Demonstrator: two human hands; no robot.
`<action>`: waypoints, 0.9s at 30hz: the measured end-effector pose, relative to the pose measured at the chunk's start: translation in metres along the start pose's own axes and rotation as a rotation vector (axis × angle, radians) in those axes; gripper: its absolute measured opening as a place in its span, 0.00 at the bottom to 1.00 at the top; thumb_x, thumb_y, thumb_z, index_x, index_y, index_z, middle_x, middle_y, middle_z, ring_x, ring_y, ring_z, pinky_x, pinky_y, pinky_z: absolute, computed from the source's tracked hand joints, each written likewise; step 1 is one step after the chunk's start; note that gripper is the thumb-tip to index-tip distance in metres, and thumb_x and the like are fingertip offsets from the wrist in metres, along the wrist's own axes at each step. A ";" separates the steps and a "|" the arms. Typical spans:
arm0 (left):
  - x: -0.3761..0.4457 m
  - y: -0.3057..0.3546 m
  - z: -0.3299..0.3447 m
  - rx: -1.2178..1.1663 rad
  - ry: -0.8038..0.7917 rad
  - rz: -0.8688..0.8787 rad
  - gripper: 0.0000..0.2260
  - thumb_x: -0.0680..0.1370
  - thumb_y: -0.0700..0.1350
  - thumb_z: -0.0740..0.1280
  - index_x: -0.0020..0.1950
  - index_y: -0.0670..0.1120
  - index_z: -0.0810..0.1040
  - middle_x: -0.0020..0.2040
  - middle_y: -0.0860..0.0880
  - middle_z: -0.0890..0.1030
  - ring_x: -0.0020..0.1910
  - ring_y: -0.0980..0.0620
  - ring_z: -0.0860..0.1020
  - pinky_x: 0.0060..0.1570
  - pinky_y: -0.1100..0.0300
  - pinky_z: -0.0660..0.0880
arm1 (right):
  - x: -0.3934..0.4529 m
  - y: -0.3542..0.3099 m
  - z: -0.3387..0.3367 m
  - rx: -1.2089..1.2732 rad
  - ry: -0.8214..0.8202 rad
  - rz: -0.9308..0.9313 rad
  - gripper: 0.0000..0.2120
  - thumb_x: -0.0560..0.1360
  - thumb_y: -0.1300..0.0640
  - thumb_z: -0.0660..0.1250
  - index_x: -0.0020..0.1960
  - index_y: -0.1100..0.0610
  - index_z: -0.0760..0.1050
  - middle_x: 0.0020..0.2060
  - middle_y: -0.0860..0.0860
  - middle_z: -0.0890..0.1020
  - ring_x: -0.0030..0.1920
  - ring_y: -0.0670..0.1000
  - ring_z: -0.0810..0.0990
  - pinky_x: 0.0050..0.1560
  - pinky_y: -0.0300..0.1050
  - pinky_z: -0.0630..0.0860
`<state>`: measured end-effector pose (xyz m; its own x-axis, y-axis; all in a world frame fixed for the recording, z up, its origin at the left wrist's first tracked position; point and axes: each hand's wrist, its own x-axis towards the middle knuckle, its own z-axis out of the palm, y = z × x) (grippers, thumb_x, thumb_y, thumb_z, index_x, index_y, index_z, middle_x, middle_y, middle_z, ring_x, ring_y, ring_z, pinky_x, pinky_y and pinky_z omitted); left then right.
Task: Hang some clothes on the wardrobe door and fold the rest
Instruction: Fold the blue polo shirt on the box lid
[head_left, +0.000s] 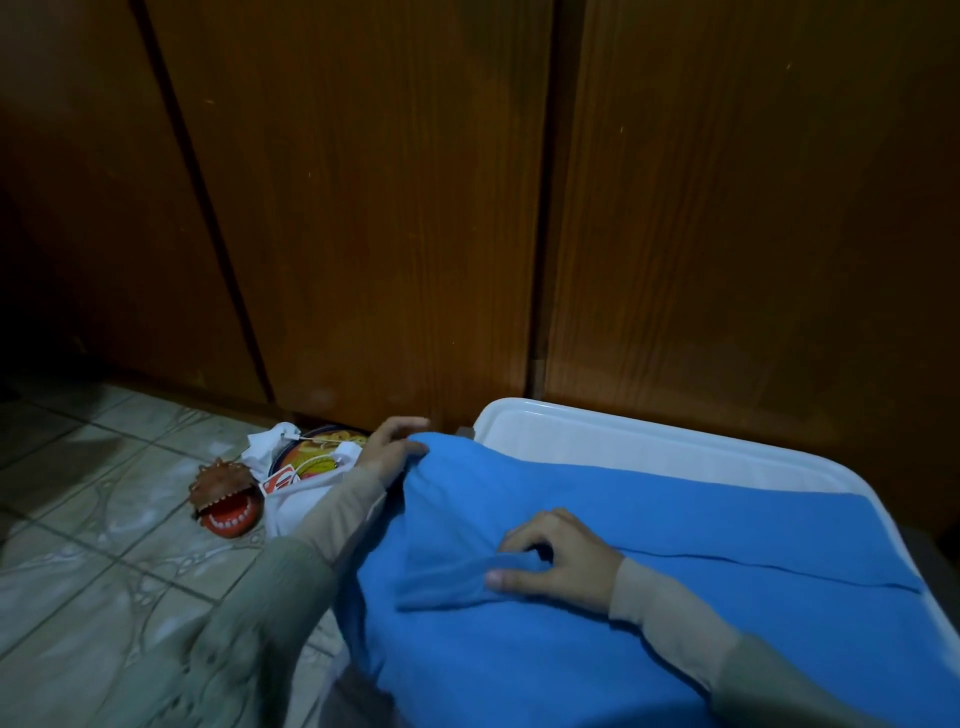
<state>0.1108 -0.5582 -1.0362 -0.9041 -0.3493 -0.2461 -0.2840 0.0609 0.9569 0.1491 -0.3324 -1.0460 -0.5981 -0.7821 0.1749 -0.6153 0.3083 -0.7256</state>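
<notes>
We observe a bright blue cloth garment (649, 525) spread over a white rectangular plastic lid (597, 431) standing just before dark brown wooden wardrobe doors (395, 208). The left hand (387, 444) grips the garment's far left edge, fingers curled over it. The right hand (558, 558) pinches a raised fold near the garment's middle. Both arms wear beige long sleeves (675, 613). On the pale tiled floor (104, 519) to the left lie a brown toothed toy head (226, 499), white crumpled fabric (272, 441) and a round patterned plate (317, 457).
</notes>
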 end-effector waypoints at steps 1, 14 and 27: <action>-0.002 0.000 0.000 -0.002 -0.042 0.002 0.12 0.75 0.29 0.61 0.53 0.41 0.78 0.55 0.43 0.76 0.53 0.45 0.74 0.42 0.62 0.73 | 0.001 0.000 -0.001 0.050 0.038 0.026 0.18 0.74 0.48 0.68 0.27 0.45 0.70 0.26 0.45 0.72 0.29 0.44 0.69 0.34 0.42 0.65; -0.013 0.001 0.000 -0.161 -0.269 -0.068 0.22 0.73 0.62 0.65 0.33 0.45 0.82 0.27 0.51 0.78 0.21 0.59 0.73 0.23 0.70 0.69 | 0.049 0.029 -0.019 -0.122 0.296 0.364 0.13 0.80 0.47 0.59 0.54 0.55 0.74 0.49 0.55 0.80 0.52 0.56 0.76 0.52 0.48 0.70; -0.026 -0.002 0.003 0.385 -0.103 0.159 0.21 0.68 0.58 0.74 0.34 0.46 0.67 0.35 0.51 0.68 0.38 0.54 0.70 0.43 0.62 0.63 | 0.046 0.027 -0.020 -0.046 0.236 0.515 0.23 0.73 0.42 0.67 0.62 0.50 0.63 0.39 0.53 0.77 0.46 0.54 0.77 0.47 0.48 0.74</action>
<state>0.1337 -0.5467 -1.0318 -0.9679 -0.2130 -0.1330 -0.2192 0.4581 0.8614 0.0947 -0.3491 -1.0447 -0.9223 -0.3838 -0.0459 -0.2324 0.6454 -0.7277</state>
